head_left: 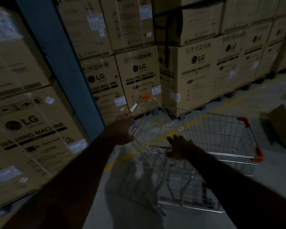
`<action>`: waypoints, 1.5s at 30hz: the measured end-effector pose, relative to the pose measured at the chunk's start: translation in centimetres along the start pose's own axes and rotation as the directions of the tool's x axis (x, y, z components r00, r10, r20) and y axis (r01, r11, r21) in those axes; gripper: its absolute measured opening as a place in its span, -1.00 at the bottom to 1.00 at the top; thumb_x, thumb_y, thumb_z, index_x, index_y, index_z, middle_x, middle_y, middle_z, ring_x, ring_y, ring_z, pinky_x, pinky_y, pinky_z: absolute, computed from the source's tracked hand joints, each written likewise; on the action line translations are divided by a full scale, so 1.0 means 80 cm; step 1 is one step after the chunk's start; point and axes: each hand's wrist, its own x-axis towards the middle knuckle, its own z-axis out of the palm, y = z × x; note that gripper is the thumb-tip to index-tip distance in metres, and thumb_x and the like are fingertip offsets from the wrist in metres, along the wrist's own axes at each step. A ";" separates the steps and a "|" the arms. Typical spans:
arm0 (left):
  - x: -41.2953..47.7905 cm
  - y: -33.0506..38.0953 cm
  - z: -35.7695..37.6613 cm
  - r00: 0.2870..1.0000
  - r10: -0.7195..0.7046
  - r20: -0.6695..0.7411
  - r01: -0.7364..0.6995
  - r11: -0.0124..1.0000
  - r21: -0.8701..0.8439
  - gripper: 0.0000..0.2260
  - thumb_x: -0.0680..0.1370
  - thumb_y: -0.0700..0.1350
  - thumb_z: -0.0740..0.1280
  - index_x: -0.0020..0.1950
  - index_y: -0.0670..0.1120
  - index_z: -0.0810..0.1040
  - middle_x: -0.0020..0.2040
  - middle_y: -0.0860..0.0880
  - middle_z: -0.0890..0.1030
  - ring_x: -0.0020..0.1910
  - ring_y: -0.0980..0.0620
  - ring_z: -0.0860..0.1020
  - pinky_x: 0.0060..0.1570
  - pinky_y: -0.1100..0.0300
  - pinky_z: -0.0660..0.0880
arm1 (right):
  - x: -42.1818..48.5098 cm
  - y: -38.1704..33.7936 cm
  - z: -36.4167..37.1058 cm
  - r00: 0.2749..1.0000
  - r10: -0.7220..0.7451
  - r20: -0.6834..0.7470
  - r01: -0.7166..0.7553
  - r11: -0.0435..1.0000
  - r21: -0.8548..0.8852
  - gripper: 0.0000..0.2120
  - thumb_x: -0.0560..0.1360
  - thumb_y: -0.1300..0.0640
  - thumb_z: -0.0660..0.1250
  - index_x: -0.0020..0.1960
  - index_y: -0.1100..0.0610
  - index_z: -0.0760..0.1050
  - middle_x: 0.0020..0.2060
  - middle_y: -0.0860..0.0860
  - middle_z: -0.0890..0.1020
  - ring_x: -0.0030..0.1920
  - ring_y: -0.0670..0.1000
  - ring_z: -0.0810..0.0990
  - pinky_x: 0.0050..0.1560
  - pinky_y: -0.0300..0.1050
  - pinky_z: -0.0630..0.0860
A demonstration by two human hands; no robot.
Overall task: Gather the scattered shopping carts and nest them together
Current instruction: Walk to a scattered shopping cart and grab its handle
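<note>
Closest in, right grip [180, 148] clenched over the near rim wire of a silver wire shopping cart [221, 129] with orange corner caps, left grip [122, 129] wrapped round the lower end of its white-and-orange handle bar [134, 106]. Parked on a grey concrete floor [271, 187] crossed by a yellow painted line [234, 100], just beside stacked brown cardboard washing-machine boxes [193, 75] and a blue steel upright [56, 55]. Farther right, a loose brown carton [281, 126] on the floor.
</note>
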 end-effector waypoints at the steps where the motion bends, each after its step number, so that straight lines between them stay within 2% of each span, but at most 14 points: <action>1: 0.021 -0.008 -0.001 1.000 -0.008 0.008 0.008 1.000 -0.006 -0.24 0.57 0.09 0.40 0.63 -0.06 0.07 0.64 -0.10 0.01 0.59 -0.15 0.06 0.49 -0.02 0.16 | 0.018 0.007 0.006 0.999 0.028 0.030 -0.028 1.000 0.002 -0.15 0.56 -0.34 0.23 0.65 0.01 -0.05 0.63 0.12 0.01 0.61 0.24 0.02 0.49 0.39 0.11; 6: 0.108 -0.054 0.033 0.997 -0.032 0.068 0.029 0.999 0.032 -0.08 0.53 0.15 0.44 0.66 -0.07 -0.08 0.63 -0.21 0.05 0.57 -0.24 0.15 0.49 -0.09 0.26 | 0.073 0.035 0.039 0.979 0.112 0.172 -0.105 0.993 -0.048 -0.17 0.59 -0.31 0.22 0.66 0.02 -0.07 0.63 0.13 0.06 0.60 0.21 0.10 0.54 0.25 0.15; 10: 0.165 -0.096 0.076 0.986 -0.070 0.150 0.064 0.997 0.042 -0.06 0.54 0.22 0.40 0.66 -0.08 -0.13 0.66 -0.15 -0.11 0.61 -0.22 -0.01 0.53 -0.16 0.16 | 0.100 0.048 0.067 0.954 0.206 0.218 -0.203 0.979 -0.033 -0.21 0.58 -0.31 0.23 0.65 -0.06 -0.03 0.63 0.07 0.12 0.60 0.17 0.12 0.53 0.35 0.07; 13: 0.201 -0.124 0.107 0.973 -0.094 0.212 0.087 0.995 0.039 0.06 0.42 0.44 0.35 0.66 -0.01 -0.16 0.65 -0.12 -0.19 0.61 -0.24 -0.09 0.52 -0.24 0.12 | 0.109 0.052 0.078 0.937 0.290 0.194 -0.291 0.956 -0.025 -0.24 0.56 -0.34 0.22 0.64 -0.10 0.04 0.60 0.05 0.21 0.57 0.14 0.21 0.52 0.30 0.05; 17: 0.217 -0.136 0.134 0.947 -0.082 0.312 0.079 0.997 0.024 0.21 0.20 0.71 0.11 0.66 0.07 -0.12 0.63 -0.13 -0.31 0.58 -0.36 -0.16 0.52 -0.30 0.02 | 0.106 0.046 0.085 0.922 0.363 0.134 -0.364 0.931 -0.015 -0.33 0.52 -0.34 0.27 0.54 -0.10 0.26 0.48 -0.02 0.40 0.48 0.09 0.35 0.49 0.21 0.16; 20: 0.215 -0.139 0.154 0.982 0.018 0.190 -0.026 0.999 0.038 0.32 -0.03 0.78 -0.22 0.64 0.16 0.01 0.65 -0.12 -0.20 0.57 -0.37 -0.07 0.46 -0.34 0.16 | 0.101 0.042 0.086 0.909 0.404 0.104 -0.407 0.913 0.009 -0.41 0.54 -0.31 0.28 0.47 -0.08 0.35 0.45 -0.05 0.43 0.46 0.05 0.36 0.47 0.12 0.19; 22: 0.216 -0.142 0.156 0.988 0.082 0.134 -0.090 0.995 0.048 0.28 0.02 0.77 -0.25 0.64 0.18 0.05 0.65 -0.11 -0.13 0.56 -0.38 -0.04 0.42 -0.33 0.23 | 0.096 0.039 0.087 0.898 0.430 0.097 -0.434 0.901 0.021 -0.46 0.54 -0.31 0.28 0.43 -0.08 0.38 0.44 -0.05 0.44 0.45 0.04 0.37 0.46 0.08 0.20; 25: 0.228 -0.139 0.148 0.972 0.117 0.203 -0.134 0.988 0.072 0.11 0.21 0.72 -0.02 0.65 0.19 -0.09 0.65 -0.09 -0.25 0.57 -0.39 -0.12 0.45 -0.29 0.16 | 0.085 0.029 0.090 0.871 0.483 0.092 -0.488 0.872 0.042 -0.51 0.55 -0.28 0.29 0.38 -0.08 0.41 0.41 -0.05 0.47 0.44 0.04 0.39 0.43 0.06 0.22; 29: 0.235 -0.117 0.150 0.964 0.225 0.142 -0.237 0.969 0.071 0.15 0.17 0.74 -0.07 0.65 0.16 -0.02 0.65 -0.10 -0.18 0.56 -0.39 -0.09 0.41 -0.29 0.18 | 0.053 0.024 0.102 0.814 0.571 0.106 -0.579 0.812 0.071 -0.54 0.54 -0.26 0.31 0.36 -0.10 0.41 0.39 -0.07 0.48 0.42 0.03 0.41 0.42 0.04 0.24; 34: 0.226 -0.055 0.157 0.929 0.339 0.148 -0.352 0.934 0.068 0.12 0.23 0.72 -0.04 0.65 0.12 -0.02 0.65 -0.12 -0.16 0.54 -0.41 -0.09 0.40 -0.27 0.19 | -0.019 0.038 0.115 0.660 0.730 0.176 -0.746 0.665 0.037 -0.53 0.50 -0.29 0.33 0.33 -0.12 0.41 0.33 -0.09 0.51 0.38 0.03 0.45 0.38 0.06 0.28; 37: 0.204 -0.007 0.158 0.887 0.413 0.208 -0.432 0.900 0.058 0.08 0.30 0.69 0.00 0.65 0.11 -0.08 0.65 -0.14 -0.21 0.53 -0.44 -0.12 0.39 -0.27 0.20 | -0.049 0.056 0.116 0.553 0.795 0.250 -0.831 0.547 0.101 -0.52 0.52 -0.18 0.36 0.35 0.01 0.46 0.33 0.03 0.55 0.32 0.08 0.53 0.31 -0.04 0.42; 41: 0.175 0.036 0.151 0.749 0.600 0.280 -0.623 0.783 -0.010 0.05 0.35 0.63 0.08 0.66 0.07 -0.09 0.64 -0.11 -0.28 0.54 -0.43 -0.13 0.45 -0.25 0.17 | -0.035 0.042 0.083 0.543 0.818 0.192 -0.799 0.431 0.419 -0.55 0.58 0.11 0.39 0.43 0.17 0.44 0.20 0.15 0.60 -0.01 0.02 0.64 -0.12 -0.27 0.57; 42: 0.166 0.046 0.149 0.708 0.649 0.277 -0.672 0.741 -0.020 0.04 0.37 0.61 0.11 0.66 0.05 -0.08 0.64 -0.10 -0.27 0.54 -0.43 -0.11 0.45 -0.24 0.17 | -0.021 0.034 0.072 0.550 0.821 0.153 -0.757 0.413 0.506 -0.53 0.59 0.10 0.39 0.46 0.17 0.41 0.21 0.17 0.60 -0.03 0.02 0.64 -0.13 -0.25 0.57; 45: 0.140 0.084 0.149 0.573 0.757 0.314 -0.773 0.626 -0.099 0.02 0.38 0.56 0.23 0.66 0.06 -0.03 0.65 -0.11 -0.24 0.54 -0.41 -0.05 0.42 -0.25 0.24 | 0.019 0.005 0.042 0.582 0.813 0.021 -0.611 0.420 0.671 -0.43 0.62 -0.04 0.34 0.55 0.14 0.31 0.46 0.20 0.43 0.32 0.14 0.54 0.20 -0.09 0.52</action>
